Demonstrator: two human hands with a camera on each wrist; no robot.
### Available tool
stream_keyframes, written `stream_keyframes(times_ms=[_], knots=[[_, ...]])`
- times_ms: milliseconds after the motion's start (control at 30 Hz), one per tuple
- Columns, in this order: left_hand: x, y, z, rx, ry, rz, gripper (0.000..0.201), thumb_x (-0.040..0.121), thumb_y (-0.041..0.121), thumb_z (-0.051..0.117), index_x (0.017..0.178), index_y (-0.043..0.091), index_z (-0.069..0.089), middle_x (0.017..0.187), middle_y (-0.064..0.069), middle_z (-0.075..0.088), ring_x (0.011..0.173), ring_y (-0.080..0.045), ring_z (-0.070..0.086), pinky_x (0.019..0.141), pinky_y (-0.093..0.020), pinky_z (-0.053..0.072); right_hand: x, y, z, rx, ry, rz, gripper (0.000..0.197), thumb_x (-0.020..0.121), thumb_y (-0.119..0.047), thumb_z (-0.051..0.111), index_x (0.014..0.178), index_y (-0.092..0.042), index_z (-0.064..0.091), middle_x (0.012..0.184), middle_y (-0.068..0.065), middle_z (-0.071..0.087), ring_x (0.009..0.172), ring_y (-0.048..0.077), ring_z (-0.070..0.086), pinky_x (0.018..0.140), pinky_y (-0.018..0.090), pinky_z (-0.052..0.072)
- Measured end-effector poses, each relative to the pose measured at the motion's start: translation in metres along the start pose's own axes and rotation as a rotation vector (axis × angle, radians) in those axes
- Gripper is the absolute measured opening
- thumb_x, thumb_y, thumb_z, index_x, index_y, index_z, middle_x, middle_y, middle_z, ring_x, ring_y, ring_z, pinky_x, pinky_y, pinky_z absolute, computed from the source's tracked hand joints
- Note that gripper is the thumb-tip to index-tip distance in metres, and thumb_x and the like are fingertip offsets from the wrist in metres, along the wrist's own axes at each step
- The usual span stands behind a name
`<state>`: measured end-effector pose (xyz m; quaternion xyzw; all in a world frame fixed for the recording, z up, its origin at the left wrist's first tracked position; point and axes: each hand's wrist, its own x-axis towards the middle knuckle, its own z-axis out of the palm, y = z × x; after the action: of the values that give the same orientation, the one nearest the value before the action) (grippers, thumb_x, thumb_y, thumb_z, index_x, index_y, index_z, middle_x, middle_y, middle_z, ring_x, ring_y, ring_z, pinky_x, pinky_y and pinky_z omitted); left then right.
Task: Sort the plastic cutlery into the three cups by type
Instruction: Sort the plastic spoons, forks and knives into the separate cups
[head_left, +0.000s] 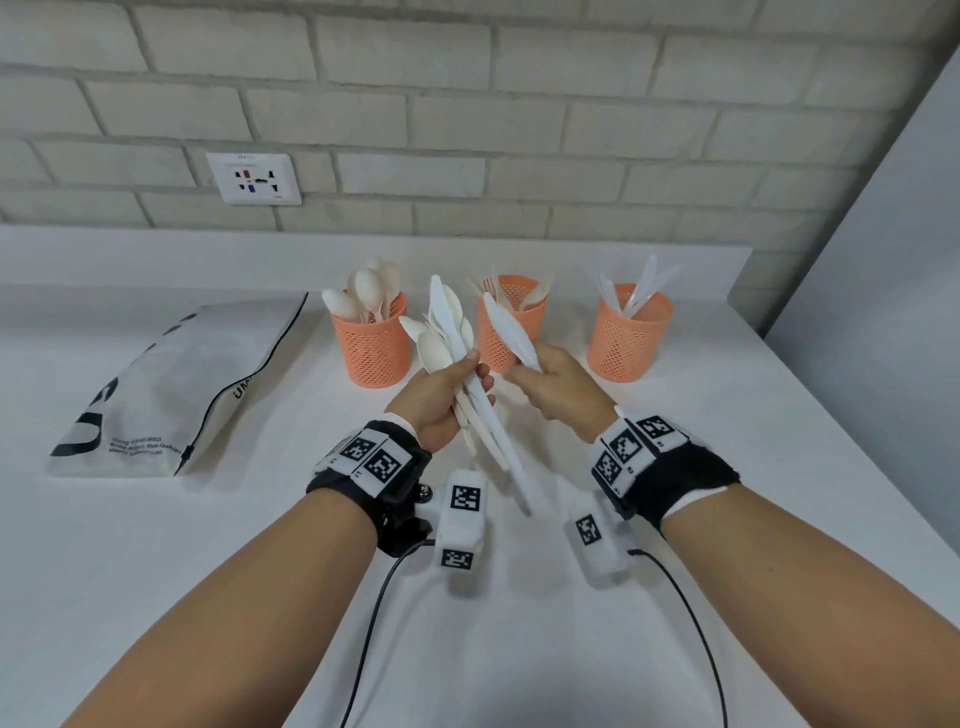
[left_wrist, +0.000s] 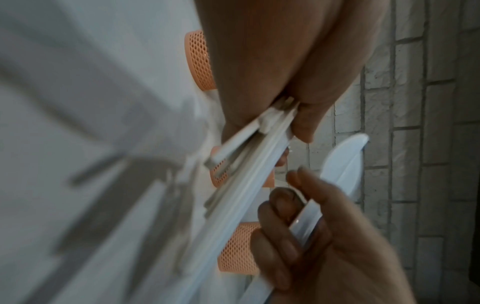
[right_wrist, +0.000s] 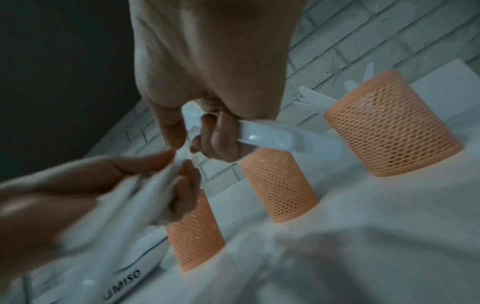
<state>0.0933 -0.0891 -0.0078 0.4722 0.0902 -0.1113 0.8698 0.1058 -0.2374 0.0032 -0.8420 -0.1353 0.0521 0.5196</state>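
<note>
My left hand (head_left: 447, 400) grips a bundle of white plastic cutlery (head_left: 452, 332), spoons and knives fanned upward, above the counter. In the left wrist view the bundle (left_wrist: 249, 164) runs out from under the curled fingers (left_wrist: 303, 123). My right hand (head_left: 550, 384) holds a single white knife (head_left: 511, 330) by its handle, blade up, just right of the bundle; the right wrist view shows the same knife (right_wrist: 283, 137). Behind stand three orange mesh cups: the left cup (head_left: 371, 345) with spoons, the middle cup (head_left: 514, 325) with forks, the right cup (head_left: 628, 335) with knives.
A white zip bag (head_left: 171, 384) with black lettering lies flat on the white counter (head_left: 156, 571) at the left. A brick wall with a socket (head_left: 254, 179) rises behind the cups. A grey side panel (head_left: 883, 312) bounds the right. Black cables (head_left: 374, 613) trail from both wristbands.
</note>
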Motion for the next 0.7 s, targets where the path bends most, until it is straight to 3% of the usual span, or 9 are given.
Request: stream_keyframes(times_ms=[33,100,167,300,433,533,633,700], knots=[[-0.001,0.0,0.002,0.001,-0.014,0.006,0.017,0.096,0.012,0.047,0.081,0.008,0.054,0.056,0.001,0.061,0.054,-0.009,0.063,0.07,-0.03,0.052,-0.002,-0.005,0.002,0.014,-0.016,-0.036,0.007,0.086,-0.011,0.06,0.08,-0.009,0.059,0.059,-0.013,0.054,0.057,0.002,0.051,0.055,0.011,0.04],[-0.002,0.0,0.006,0.004,-0.066,0.01,0.019,0.097,0.011,0.044,0.087,0.006,0.058,0.06,0.0,0.067,0.059,-0.01,0.068,0.066,-0.028,0.058,-0.006,-0.008,0.008,-0.04,-0.04,-0.1,0.01,0.079,-0.009,0.069,0.081,-0.002,0.062,0.067,-0.005,0.059,0.065,0.008,0.055,0.068,0.023,0.046],[-0.003,-0.001,0.008,-0.008,-0.092,0.005,0.019,0.097,0.01,0.043,0.092,0.004,0.06,0.068,-0.003,0.07,0.063,-0.012,0.07,0.063,-0.027,0.059,-0.008,-0.008,0.01,-0.091,-0.024,-0.106,0.013,0.077,-0.011,0.072,0.081,-0.005,0.061,0.069,-0.003,0.056,0.065,0.01,0.053,0.069,0.025,0.045],[-0.006,-0.002,0.006,-0.009,-0.078,0.024,0.015,0.095,0.009,0.048,0.096,0.002,0.061,0.073,-0.008,0.072,0.068,-0.018,0.071,0.068,-0.033,0.059,-0.008,-0.006,0.01,-0.145,-0.004,-0.09,0.01,0.085,-0.013,0.064,0.081,-0.004,0.06,0.071,0.001,0.057,0.07,0.016,0.054,0.072,0.031,0.045],[-0.01,-0.003,0.006,0.051,-0.056,0.014,0.015,0.095,0.009,0.049,0.089,0.002,0.061,0.074,-0.01,0.068,0.066,-0.02,0.068,0.067,-0.037,0.058,-0.008,-0.007,0.004,-0.082,-0.028,-0.013,0.022,0.094,-0.016,0.048,0.108,-0.001,0.056,0.079,0.0,0.06,0.07,0.01,0.055,0.074,0.026,0.046],[-0.012,-0.005,0.006,0.08,0.014,0.036,0.008,0.092,0.005,0.054,0.089,-0.001,0.059,0.072,-0.007,0.066,0.069,-0.015,0.067,0.061,-0.033,0.06,-0.004,-0.008,0.002,-0.043,0.07,-0.047,0.025,0.095,-0.02,0.047,0.115,-0.008,0.053,0.09,0.001,0.059,0.07,0.007,0.051,0.071,0.027,0.043],[-0.014,-0.006,0.011,0.126,-0.002,0.075,0.007,0.09,0.001,0.055,0.091,0.005,0.061,0.062,-0.003,0.065,0.06,-0.013,0.063,0.057,-0.029,0.059,-0.001,-0.016,0.006,0.054,0.144,-0.077,0.01,0.088,-0.017,0.059,0.095,-0.01,0.06,0.072,-0.003,0.063,0.06,0.007,0.058,0.058,0.02,0.045],[-0.015,-0.007,0.014,0.17,-0.036,0.114,0.015,0.09,-0.002,0.054,0.092,0.01,0.062,0.064,-0.003,0.062,0.059,-0.014,0.059,0.056,-0.027,0.056,0.0,-0.021,0.008,0.092,0.18,-0.078,0.011,0.083,-0.013,0.066,0.076,-0.011,0.057,0.061,-0.001,0.061,0.053,0.015,0.06,0.053,0.023,0.05]])
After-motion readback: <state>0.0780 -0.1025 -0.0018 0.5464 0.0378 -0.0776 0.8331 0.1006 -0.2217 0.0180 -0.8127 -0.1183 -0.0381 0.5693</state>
